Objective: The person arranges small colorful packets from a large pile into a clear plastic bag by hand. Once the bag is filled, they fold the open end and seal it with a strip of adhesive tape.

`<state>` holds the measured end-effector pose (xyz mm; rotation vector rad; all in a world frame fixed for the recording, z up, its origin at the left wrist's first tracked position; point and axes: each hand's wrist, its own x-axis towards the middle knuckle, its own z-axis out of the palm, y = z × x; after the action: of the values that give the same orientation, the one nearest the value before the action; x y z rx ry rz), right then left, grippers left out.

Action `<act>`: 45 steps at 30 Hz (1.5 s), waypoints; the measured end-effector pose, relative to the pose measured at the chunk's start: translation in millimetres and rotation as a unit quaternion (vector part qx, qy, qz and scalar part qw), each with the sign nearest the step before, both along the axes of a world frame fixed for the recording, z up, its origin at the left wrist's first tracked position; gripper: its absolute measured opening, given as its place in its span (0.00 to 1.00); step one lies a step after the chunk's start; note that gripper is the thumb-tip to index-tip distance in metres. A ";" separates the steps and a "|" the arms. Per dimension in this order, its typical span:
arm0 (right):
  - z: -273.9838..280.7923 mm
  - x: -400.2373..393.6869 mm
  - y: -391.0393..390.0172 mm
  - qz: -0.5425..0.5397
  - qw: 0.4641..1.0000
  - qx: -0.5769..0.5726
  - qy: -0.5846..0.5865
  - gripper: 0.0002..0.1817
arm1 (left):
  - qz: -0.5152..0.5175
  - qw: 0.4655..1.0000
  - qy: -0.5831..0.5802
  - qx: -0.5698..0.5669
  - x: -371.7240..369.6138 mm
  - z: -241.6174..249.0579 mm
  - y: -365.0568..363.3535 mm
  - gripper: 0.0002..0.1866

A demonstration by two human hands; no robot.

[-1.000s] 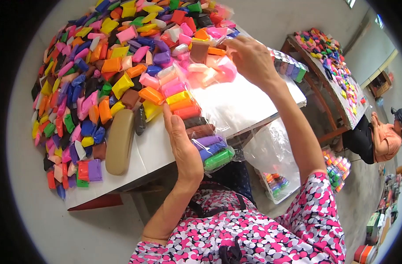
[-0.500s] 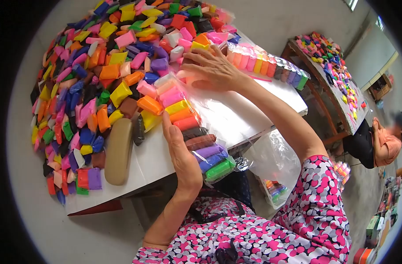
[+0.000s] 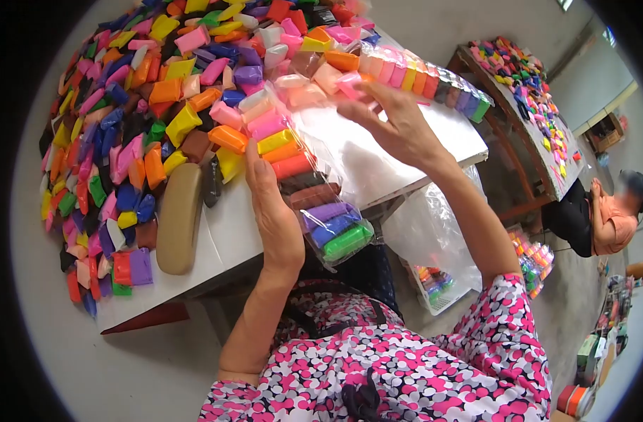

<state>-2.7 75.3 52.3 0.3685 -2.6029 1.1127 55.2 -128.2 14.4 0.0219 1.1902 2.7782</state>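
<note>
A clear plastic bag [image 3: 318, 165] holds a row of small coloured packets, among them a red packet [image 3: 293, 166], a purple packet [image 3: 328, 215] and a green packet [image 3: 348, 241]. Its lower end sticks out past the table edge. My left hand [image 3: 275, 221] lies along the bag's left side, fingers stretched out and touching it. Above the white tabletop is my right hand [image 3: 402, 126], open with fingers apart. Its fingertips are close to a pink packet [image 3: 349, 86], beside peach packets [image 3: 309, 94]. Behind it lies another filled clear bag [image 3: 423, 79].
A large heap of coloured packets [image 3: 165, 91] covers the table's left side. A tan oblong object [image 3: 180, 218] lies near its front edge. Below the table, a white basket [image 3: 439, 302] holds packets. At right, a person [image 3: 613, 218] sits beside another packet-strewn table [image 3: 546, 151].
My right hand has drawn back to the right from the peach packets, which now show uncovered. My left hand stays beside the bag. The view has shifted slightly.
</note>
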 end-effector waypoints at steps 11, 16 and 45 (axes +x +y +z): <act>-10.7 26.9 -10.1 0.066 0.968 -0.163 -0.178 0.17 | 0.181 0.745 0.364 -0.529 -23.1 -9.6 -11.0 0.28; -8.2 27.1 -32.8 0.127 0.908 -0.350 -0.192 0.21 | 0.091 0.974 0.107 -0.178 9.7 18.8 10.4 0.30; -15.3 11.3 -79.5 0.118 0.961 -0.245 -0.060 0.25 | 0.055 0.678 0.378 -0.628 0.0 -17.7 -12.3 0.36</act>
<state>8.6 -4.2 37.0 0.5139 -2.3068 1.8548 55.2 -140.5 -3.3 1.0222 3.0221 1.3133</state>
